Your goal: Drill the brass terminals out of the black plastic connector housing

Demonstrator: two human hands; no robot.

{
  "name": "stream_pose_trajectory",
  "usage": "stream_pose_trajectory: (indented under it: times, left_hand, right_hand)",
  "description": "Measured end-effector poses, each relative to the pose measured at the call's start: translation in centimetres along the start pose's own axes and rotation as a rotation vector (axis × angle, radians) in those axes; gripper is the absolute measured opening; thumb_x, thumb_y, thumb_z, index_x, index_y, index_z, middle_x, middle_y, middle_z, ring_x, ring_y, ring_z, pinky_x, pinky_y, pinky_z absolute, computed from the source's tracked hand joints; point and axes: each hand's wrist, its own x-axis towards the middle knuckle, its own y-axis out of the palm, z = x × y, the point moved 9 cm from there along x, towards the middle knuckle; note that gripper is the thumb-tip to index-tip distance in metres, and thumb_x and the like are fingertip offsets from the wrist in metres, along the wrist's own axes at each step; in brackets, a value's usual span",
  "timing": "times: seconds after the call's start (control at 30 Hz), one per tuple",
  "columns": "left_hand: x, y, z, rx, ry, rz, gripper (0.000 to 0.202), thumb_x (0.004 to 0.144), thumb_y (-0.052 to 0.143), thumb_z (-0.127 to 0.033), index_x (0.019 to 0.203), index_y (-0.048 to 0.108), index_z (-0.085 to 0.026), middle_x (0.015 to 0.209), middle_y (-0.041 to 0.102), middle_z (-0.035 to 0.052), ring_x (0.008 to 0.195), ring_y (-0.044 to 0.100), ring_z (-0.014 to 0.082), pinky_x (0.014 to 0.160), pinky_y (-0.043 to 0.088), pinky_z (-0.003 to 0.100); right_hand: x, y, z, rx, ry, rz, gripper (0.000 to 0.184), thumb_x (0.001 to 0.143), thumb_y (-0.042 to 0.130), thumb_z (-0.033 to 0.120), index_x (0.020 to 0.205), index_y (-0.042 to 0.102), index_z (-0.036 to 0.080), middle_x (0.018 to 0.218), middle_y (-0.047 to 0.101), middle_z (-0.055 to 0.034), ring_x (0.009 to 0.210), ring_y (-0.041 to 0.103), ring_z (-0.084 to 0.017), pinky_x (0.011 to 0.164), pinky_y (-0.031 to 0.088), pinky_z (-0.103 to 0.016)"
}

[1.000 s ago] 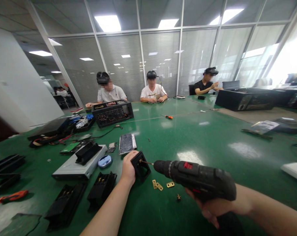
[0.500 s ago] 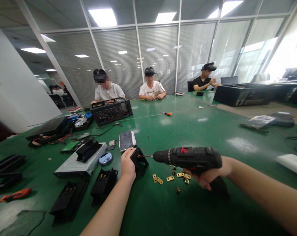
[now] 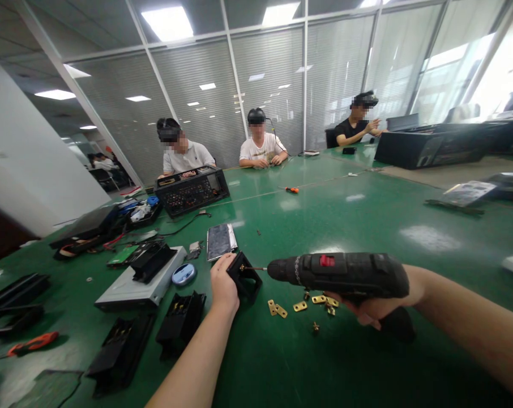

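Note:
My left hand [image 3: 225, 283] grips a black plastic bracket [image 3: 248, 283] by its left side, tilted up off the green table. In my right hand [image 3: 373, 311] is a black cordless drill [image 3: 341, 273], its long thin bit pointing left. The bit's tip meets a small brass-coloured piece on the bracket's face; whether it sits in a screw head is too small to tell. Below the drill lie several brass plates [image 3: 299, 306] and a loose brass screw [image 3: 315, 327]. Left of my forearm stands a similar black bracket [image 3: 182, 323], with another black bracket [image 3: 119, 351] beside it.
A silver drive box [image 3: 129, 292] with a black part on top and a round blue-grey lid [image 3: 184, 274] lie left. An orange screwdriver [image 3: 34, 344] is at far left, another screwdriver [image 3: 291, 190] mid-table. Three people sit opposite, near black computer cases [image 3: 192, 192].
The view has shifted slightly, so the drill and my right hand appear a little farther right. The bit stays against the bracket, and both hands keep their hold.

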Motion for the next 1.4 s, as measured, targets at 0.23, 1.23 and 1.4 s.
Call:
stream_pose_trajectory:
  times: [0.23, 1.23, 1.4]
  left_hand:
    - [-0.7, 0.1, -0.2, 0.001, -0.005, -0.064, 0.037, 0.067, 0.095, -0.055, 0.08, 0.08, -0.024, 0.079, 0.074, 0.0012, 0.077, 0.071, 0.0243, 0.079, 0.057, 0.038]
    - [-0.1, 0.8, -0.1, -0.012, -0.063, 0.108, 0.033, 0.068, 0.097, -0.052, 0.076, 0.081, -0.023, 0.076, 0.074, 0.0024, 0.073, 0.067, 0.0218, 0.071, 0.053, 0.034]
    - [0.4, 0.5, 0.8, -0.024, -0.095, 0.179, 0.034, 0.075, 0.099, -0.052, 0.08, 0.083, -0.023, 0.079, 0.077, 0.0042, 0.075, 0.07, 0.023, 0.072, 0.058, 0.034]
  right_hand:
    - [0.5, 0.1, 0.8, 0.08, -0.017, 0.045, 0.048, 0.076, 0.113, 0.02, 0.112, 0.082, 0.017, 0.08, 0.084, 0.0054, 0.057, 0.078, -0.011, 0.061, 0.073, -0.019]
    - [-1.1, 3.7, -3.0, 0.07, 0.089, -0.094, 0.058, 0.075, 0.109, 0.024, 0.125, 0.079, 0.022, 0.085, 0.078, 0.0074, 0.066, 0.078, -0.012, 0.063, 0.069, -0.019]
    - [-1.4, 5.0, -4.1, -0.06, 0.08, -0.052, 0.054, 0.077, 0.102, 0.009, 0.127, 0.088, 0.024, 0.086, 0.077, 0.0066, 0.071, 0.079, -0.014, 0.063, 0.069, -0.021]
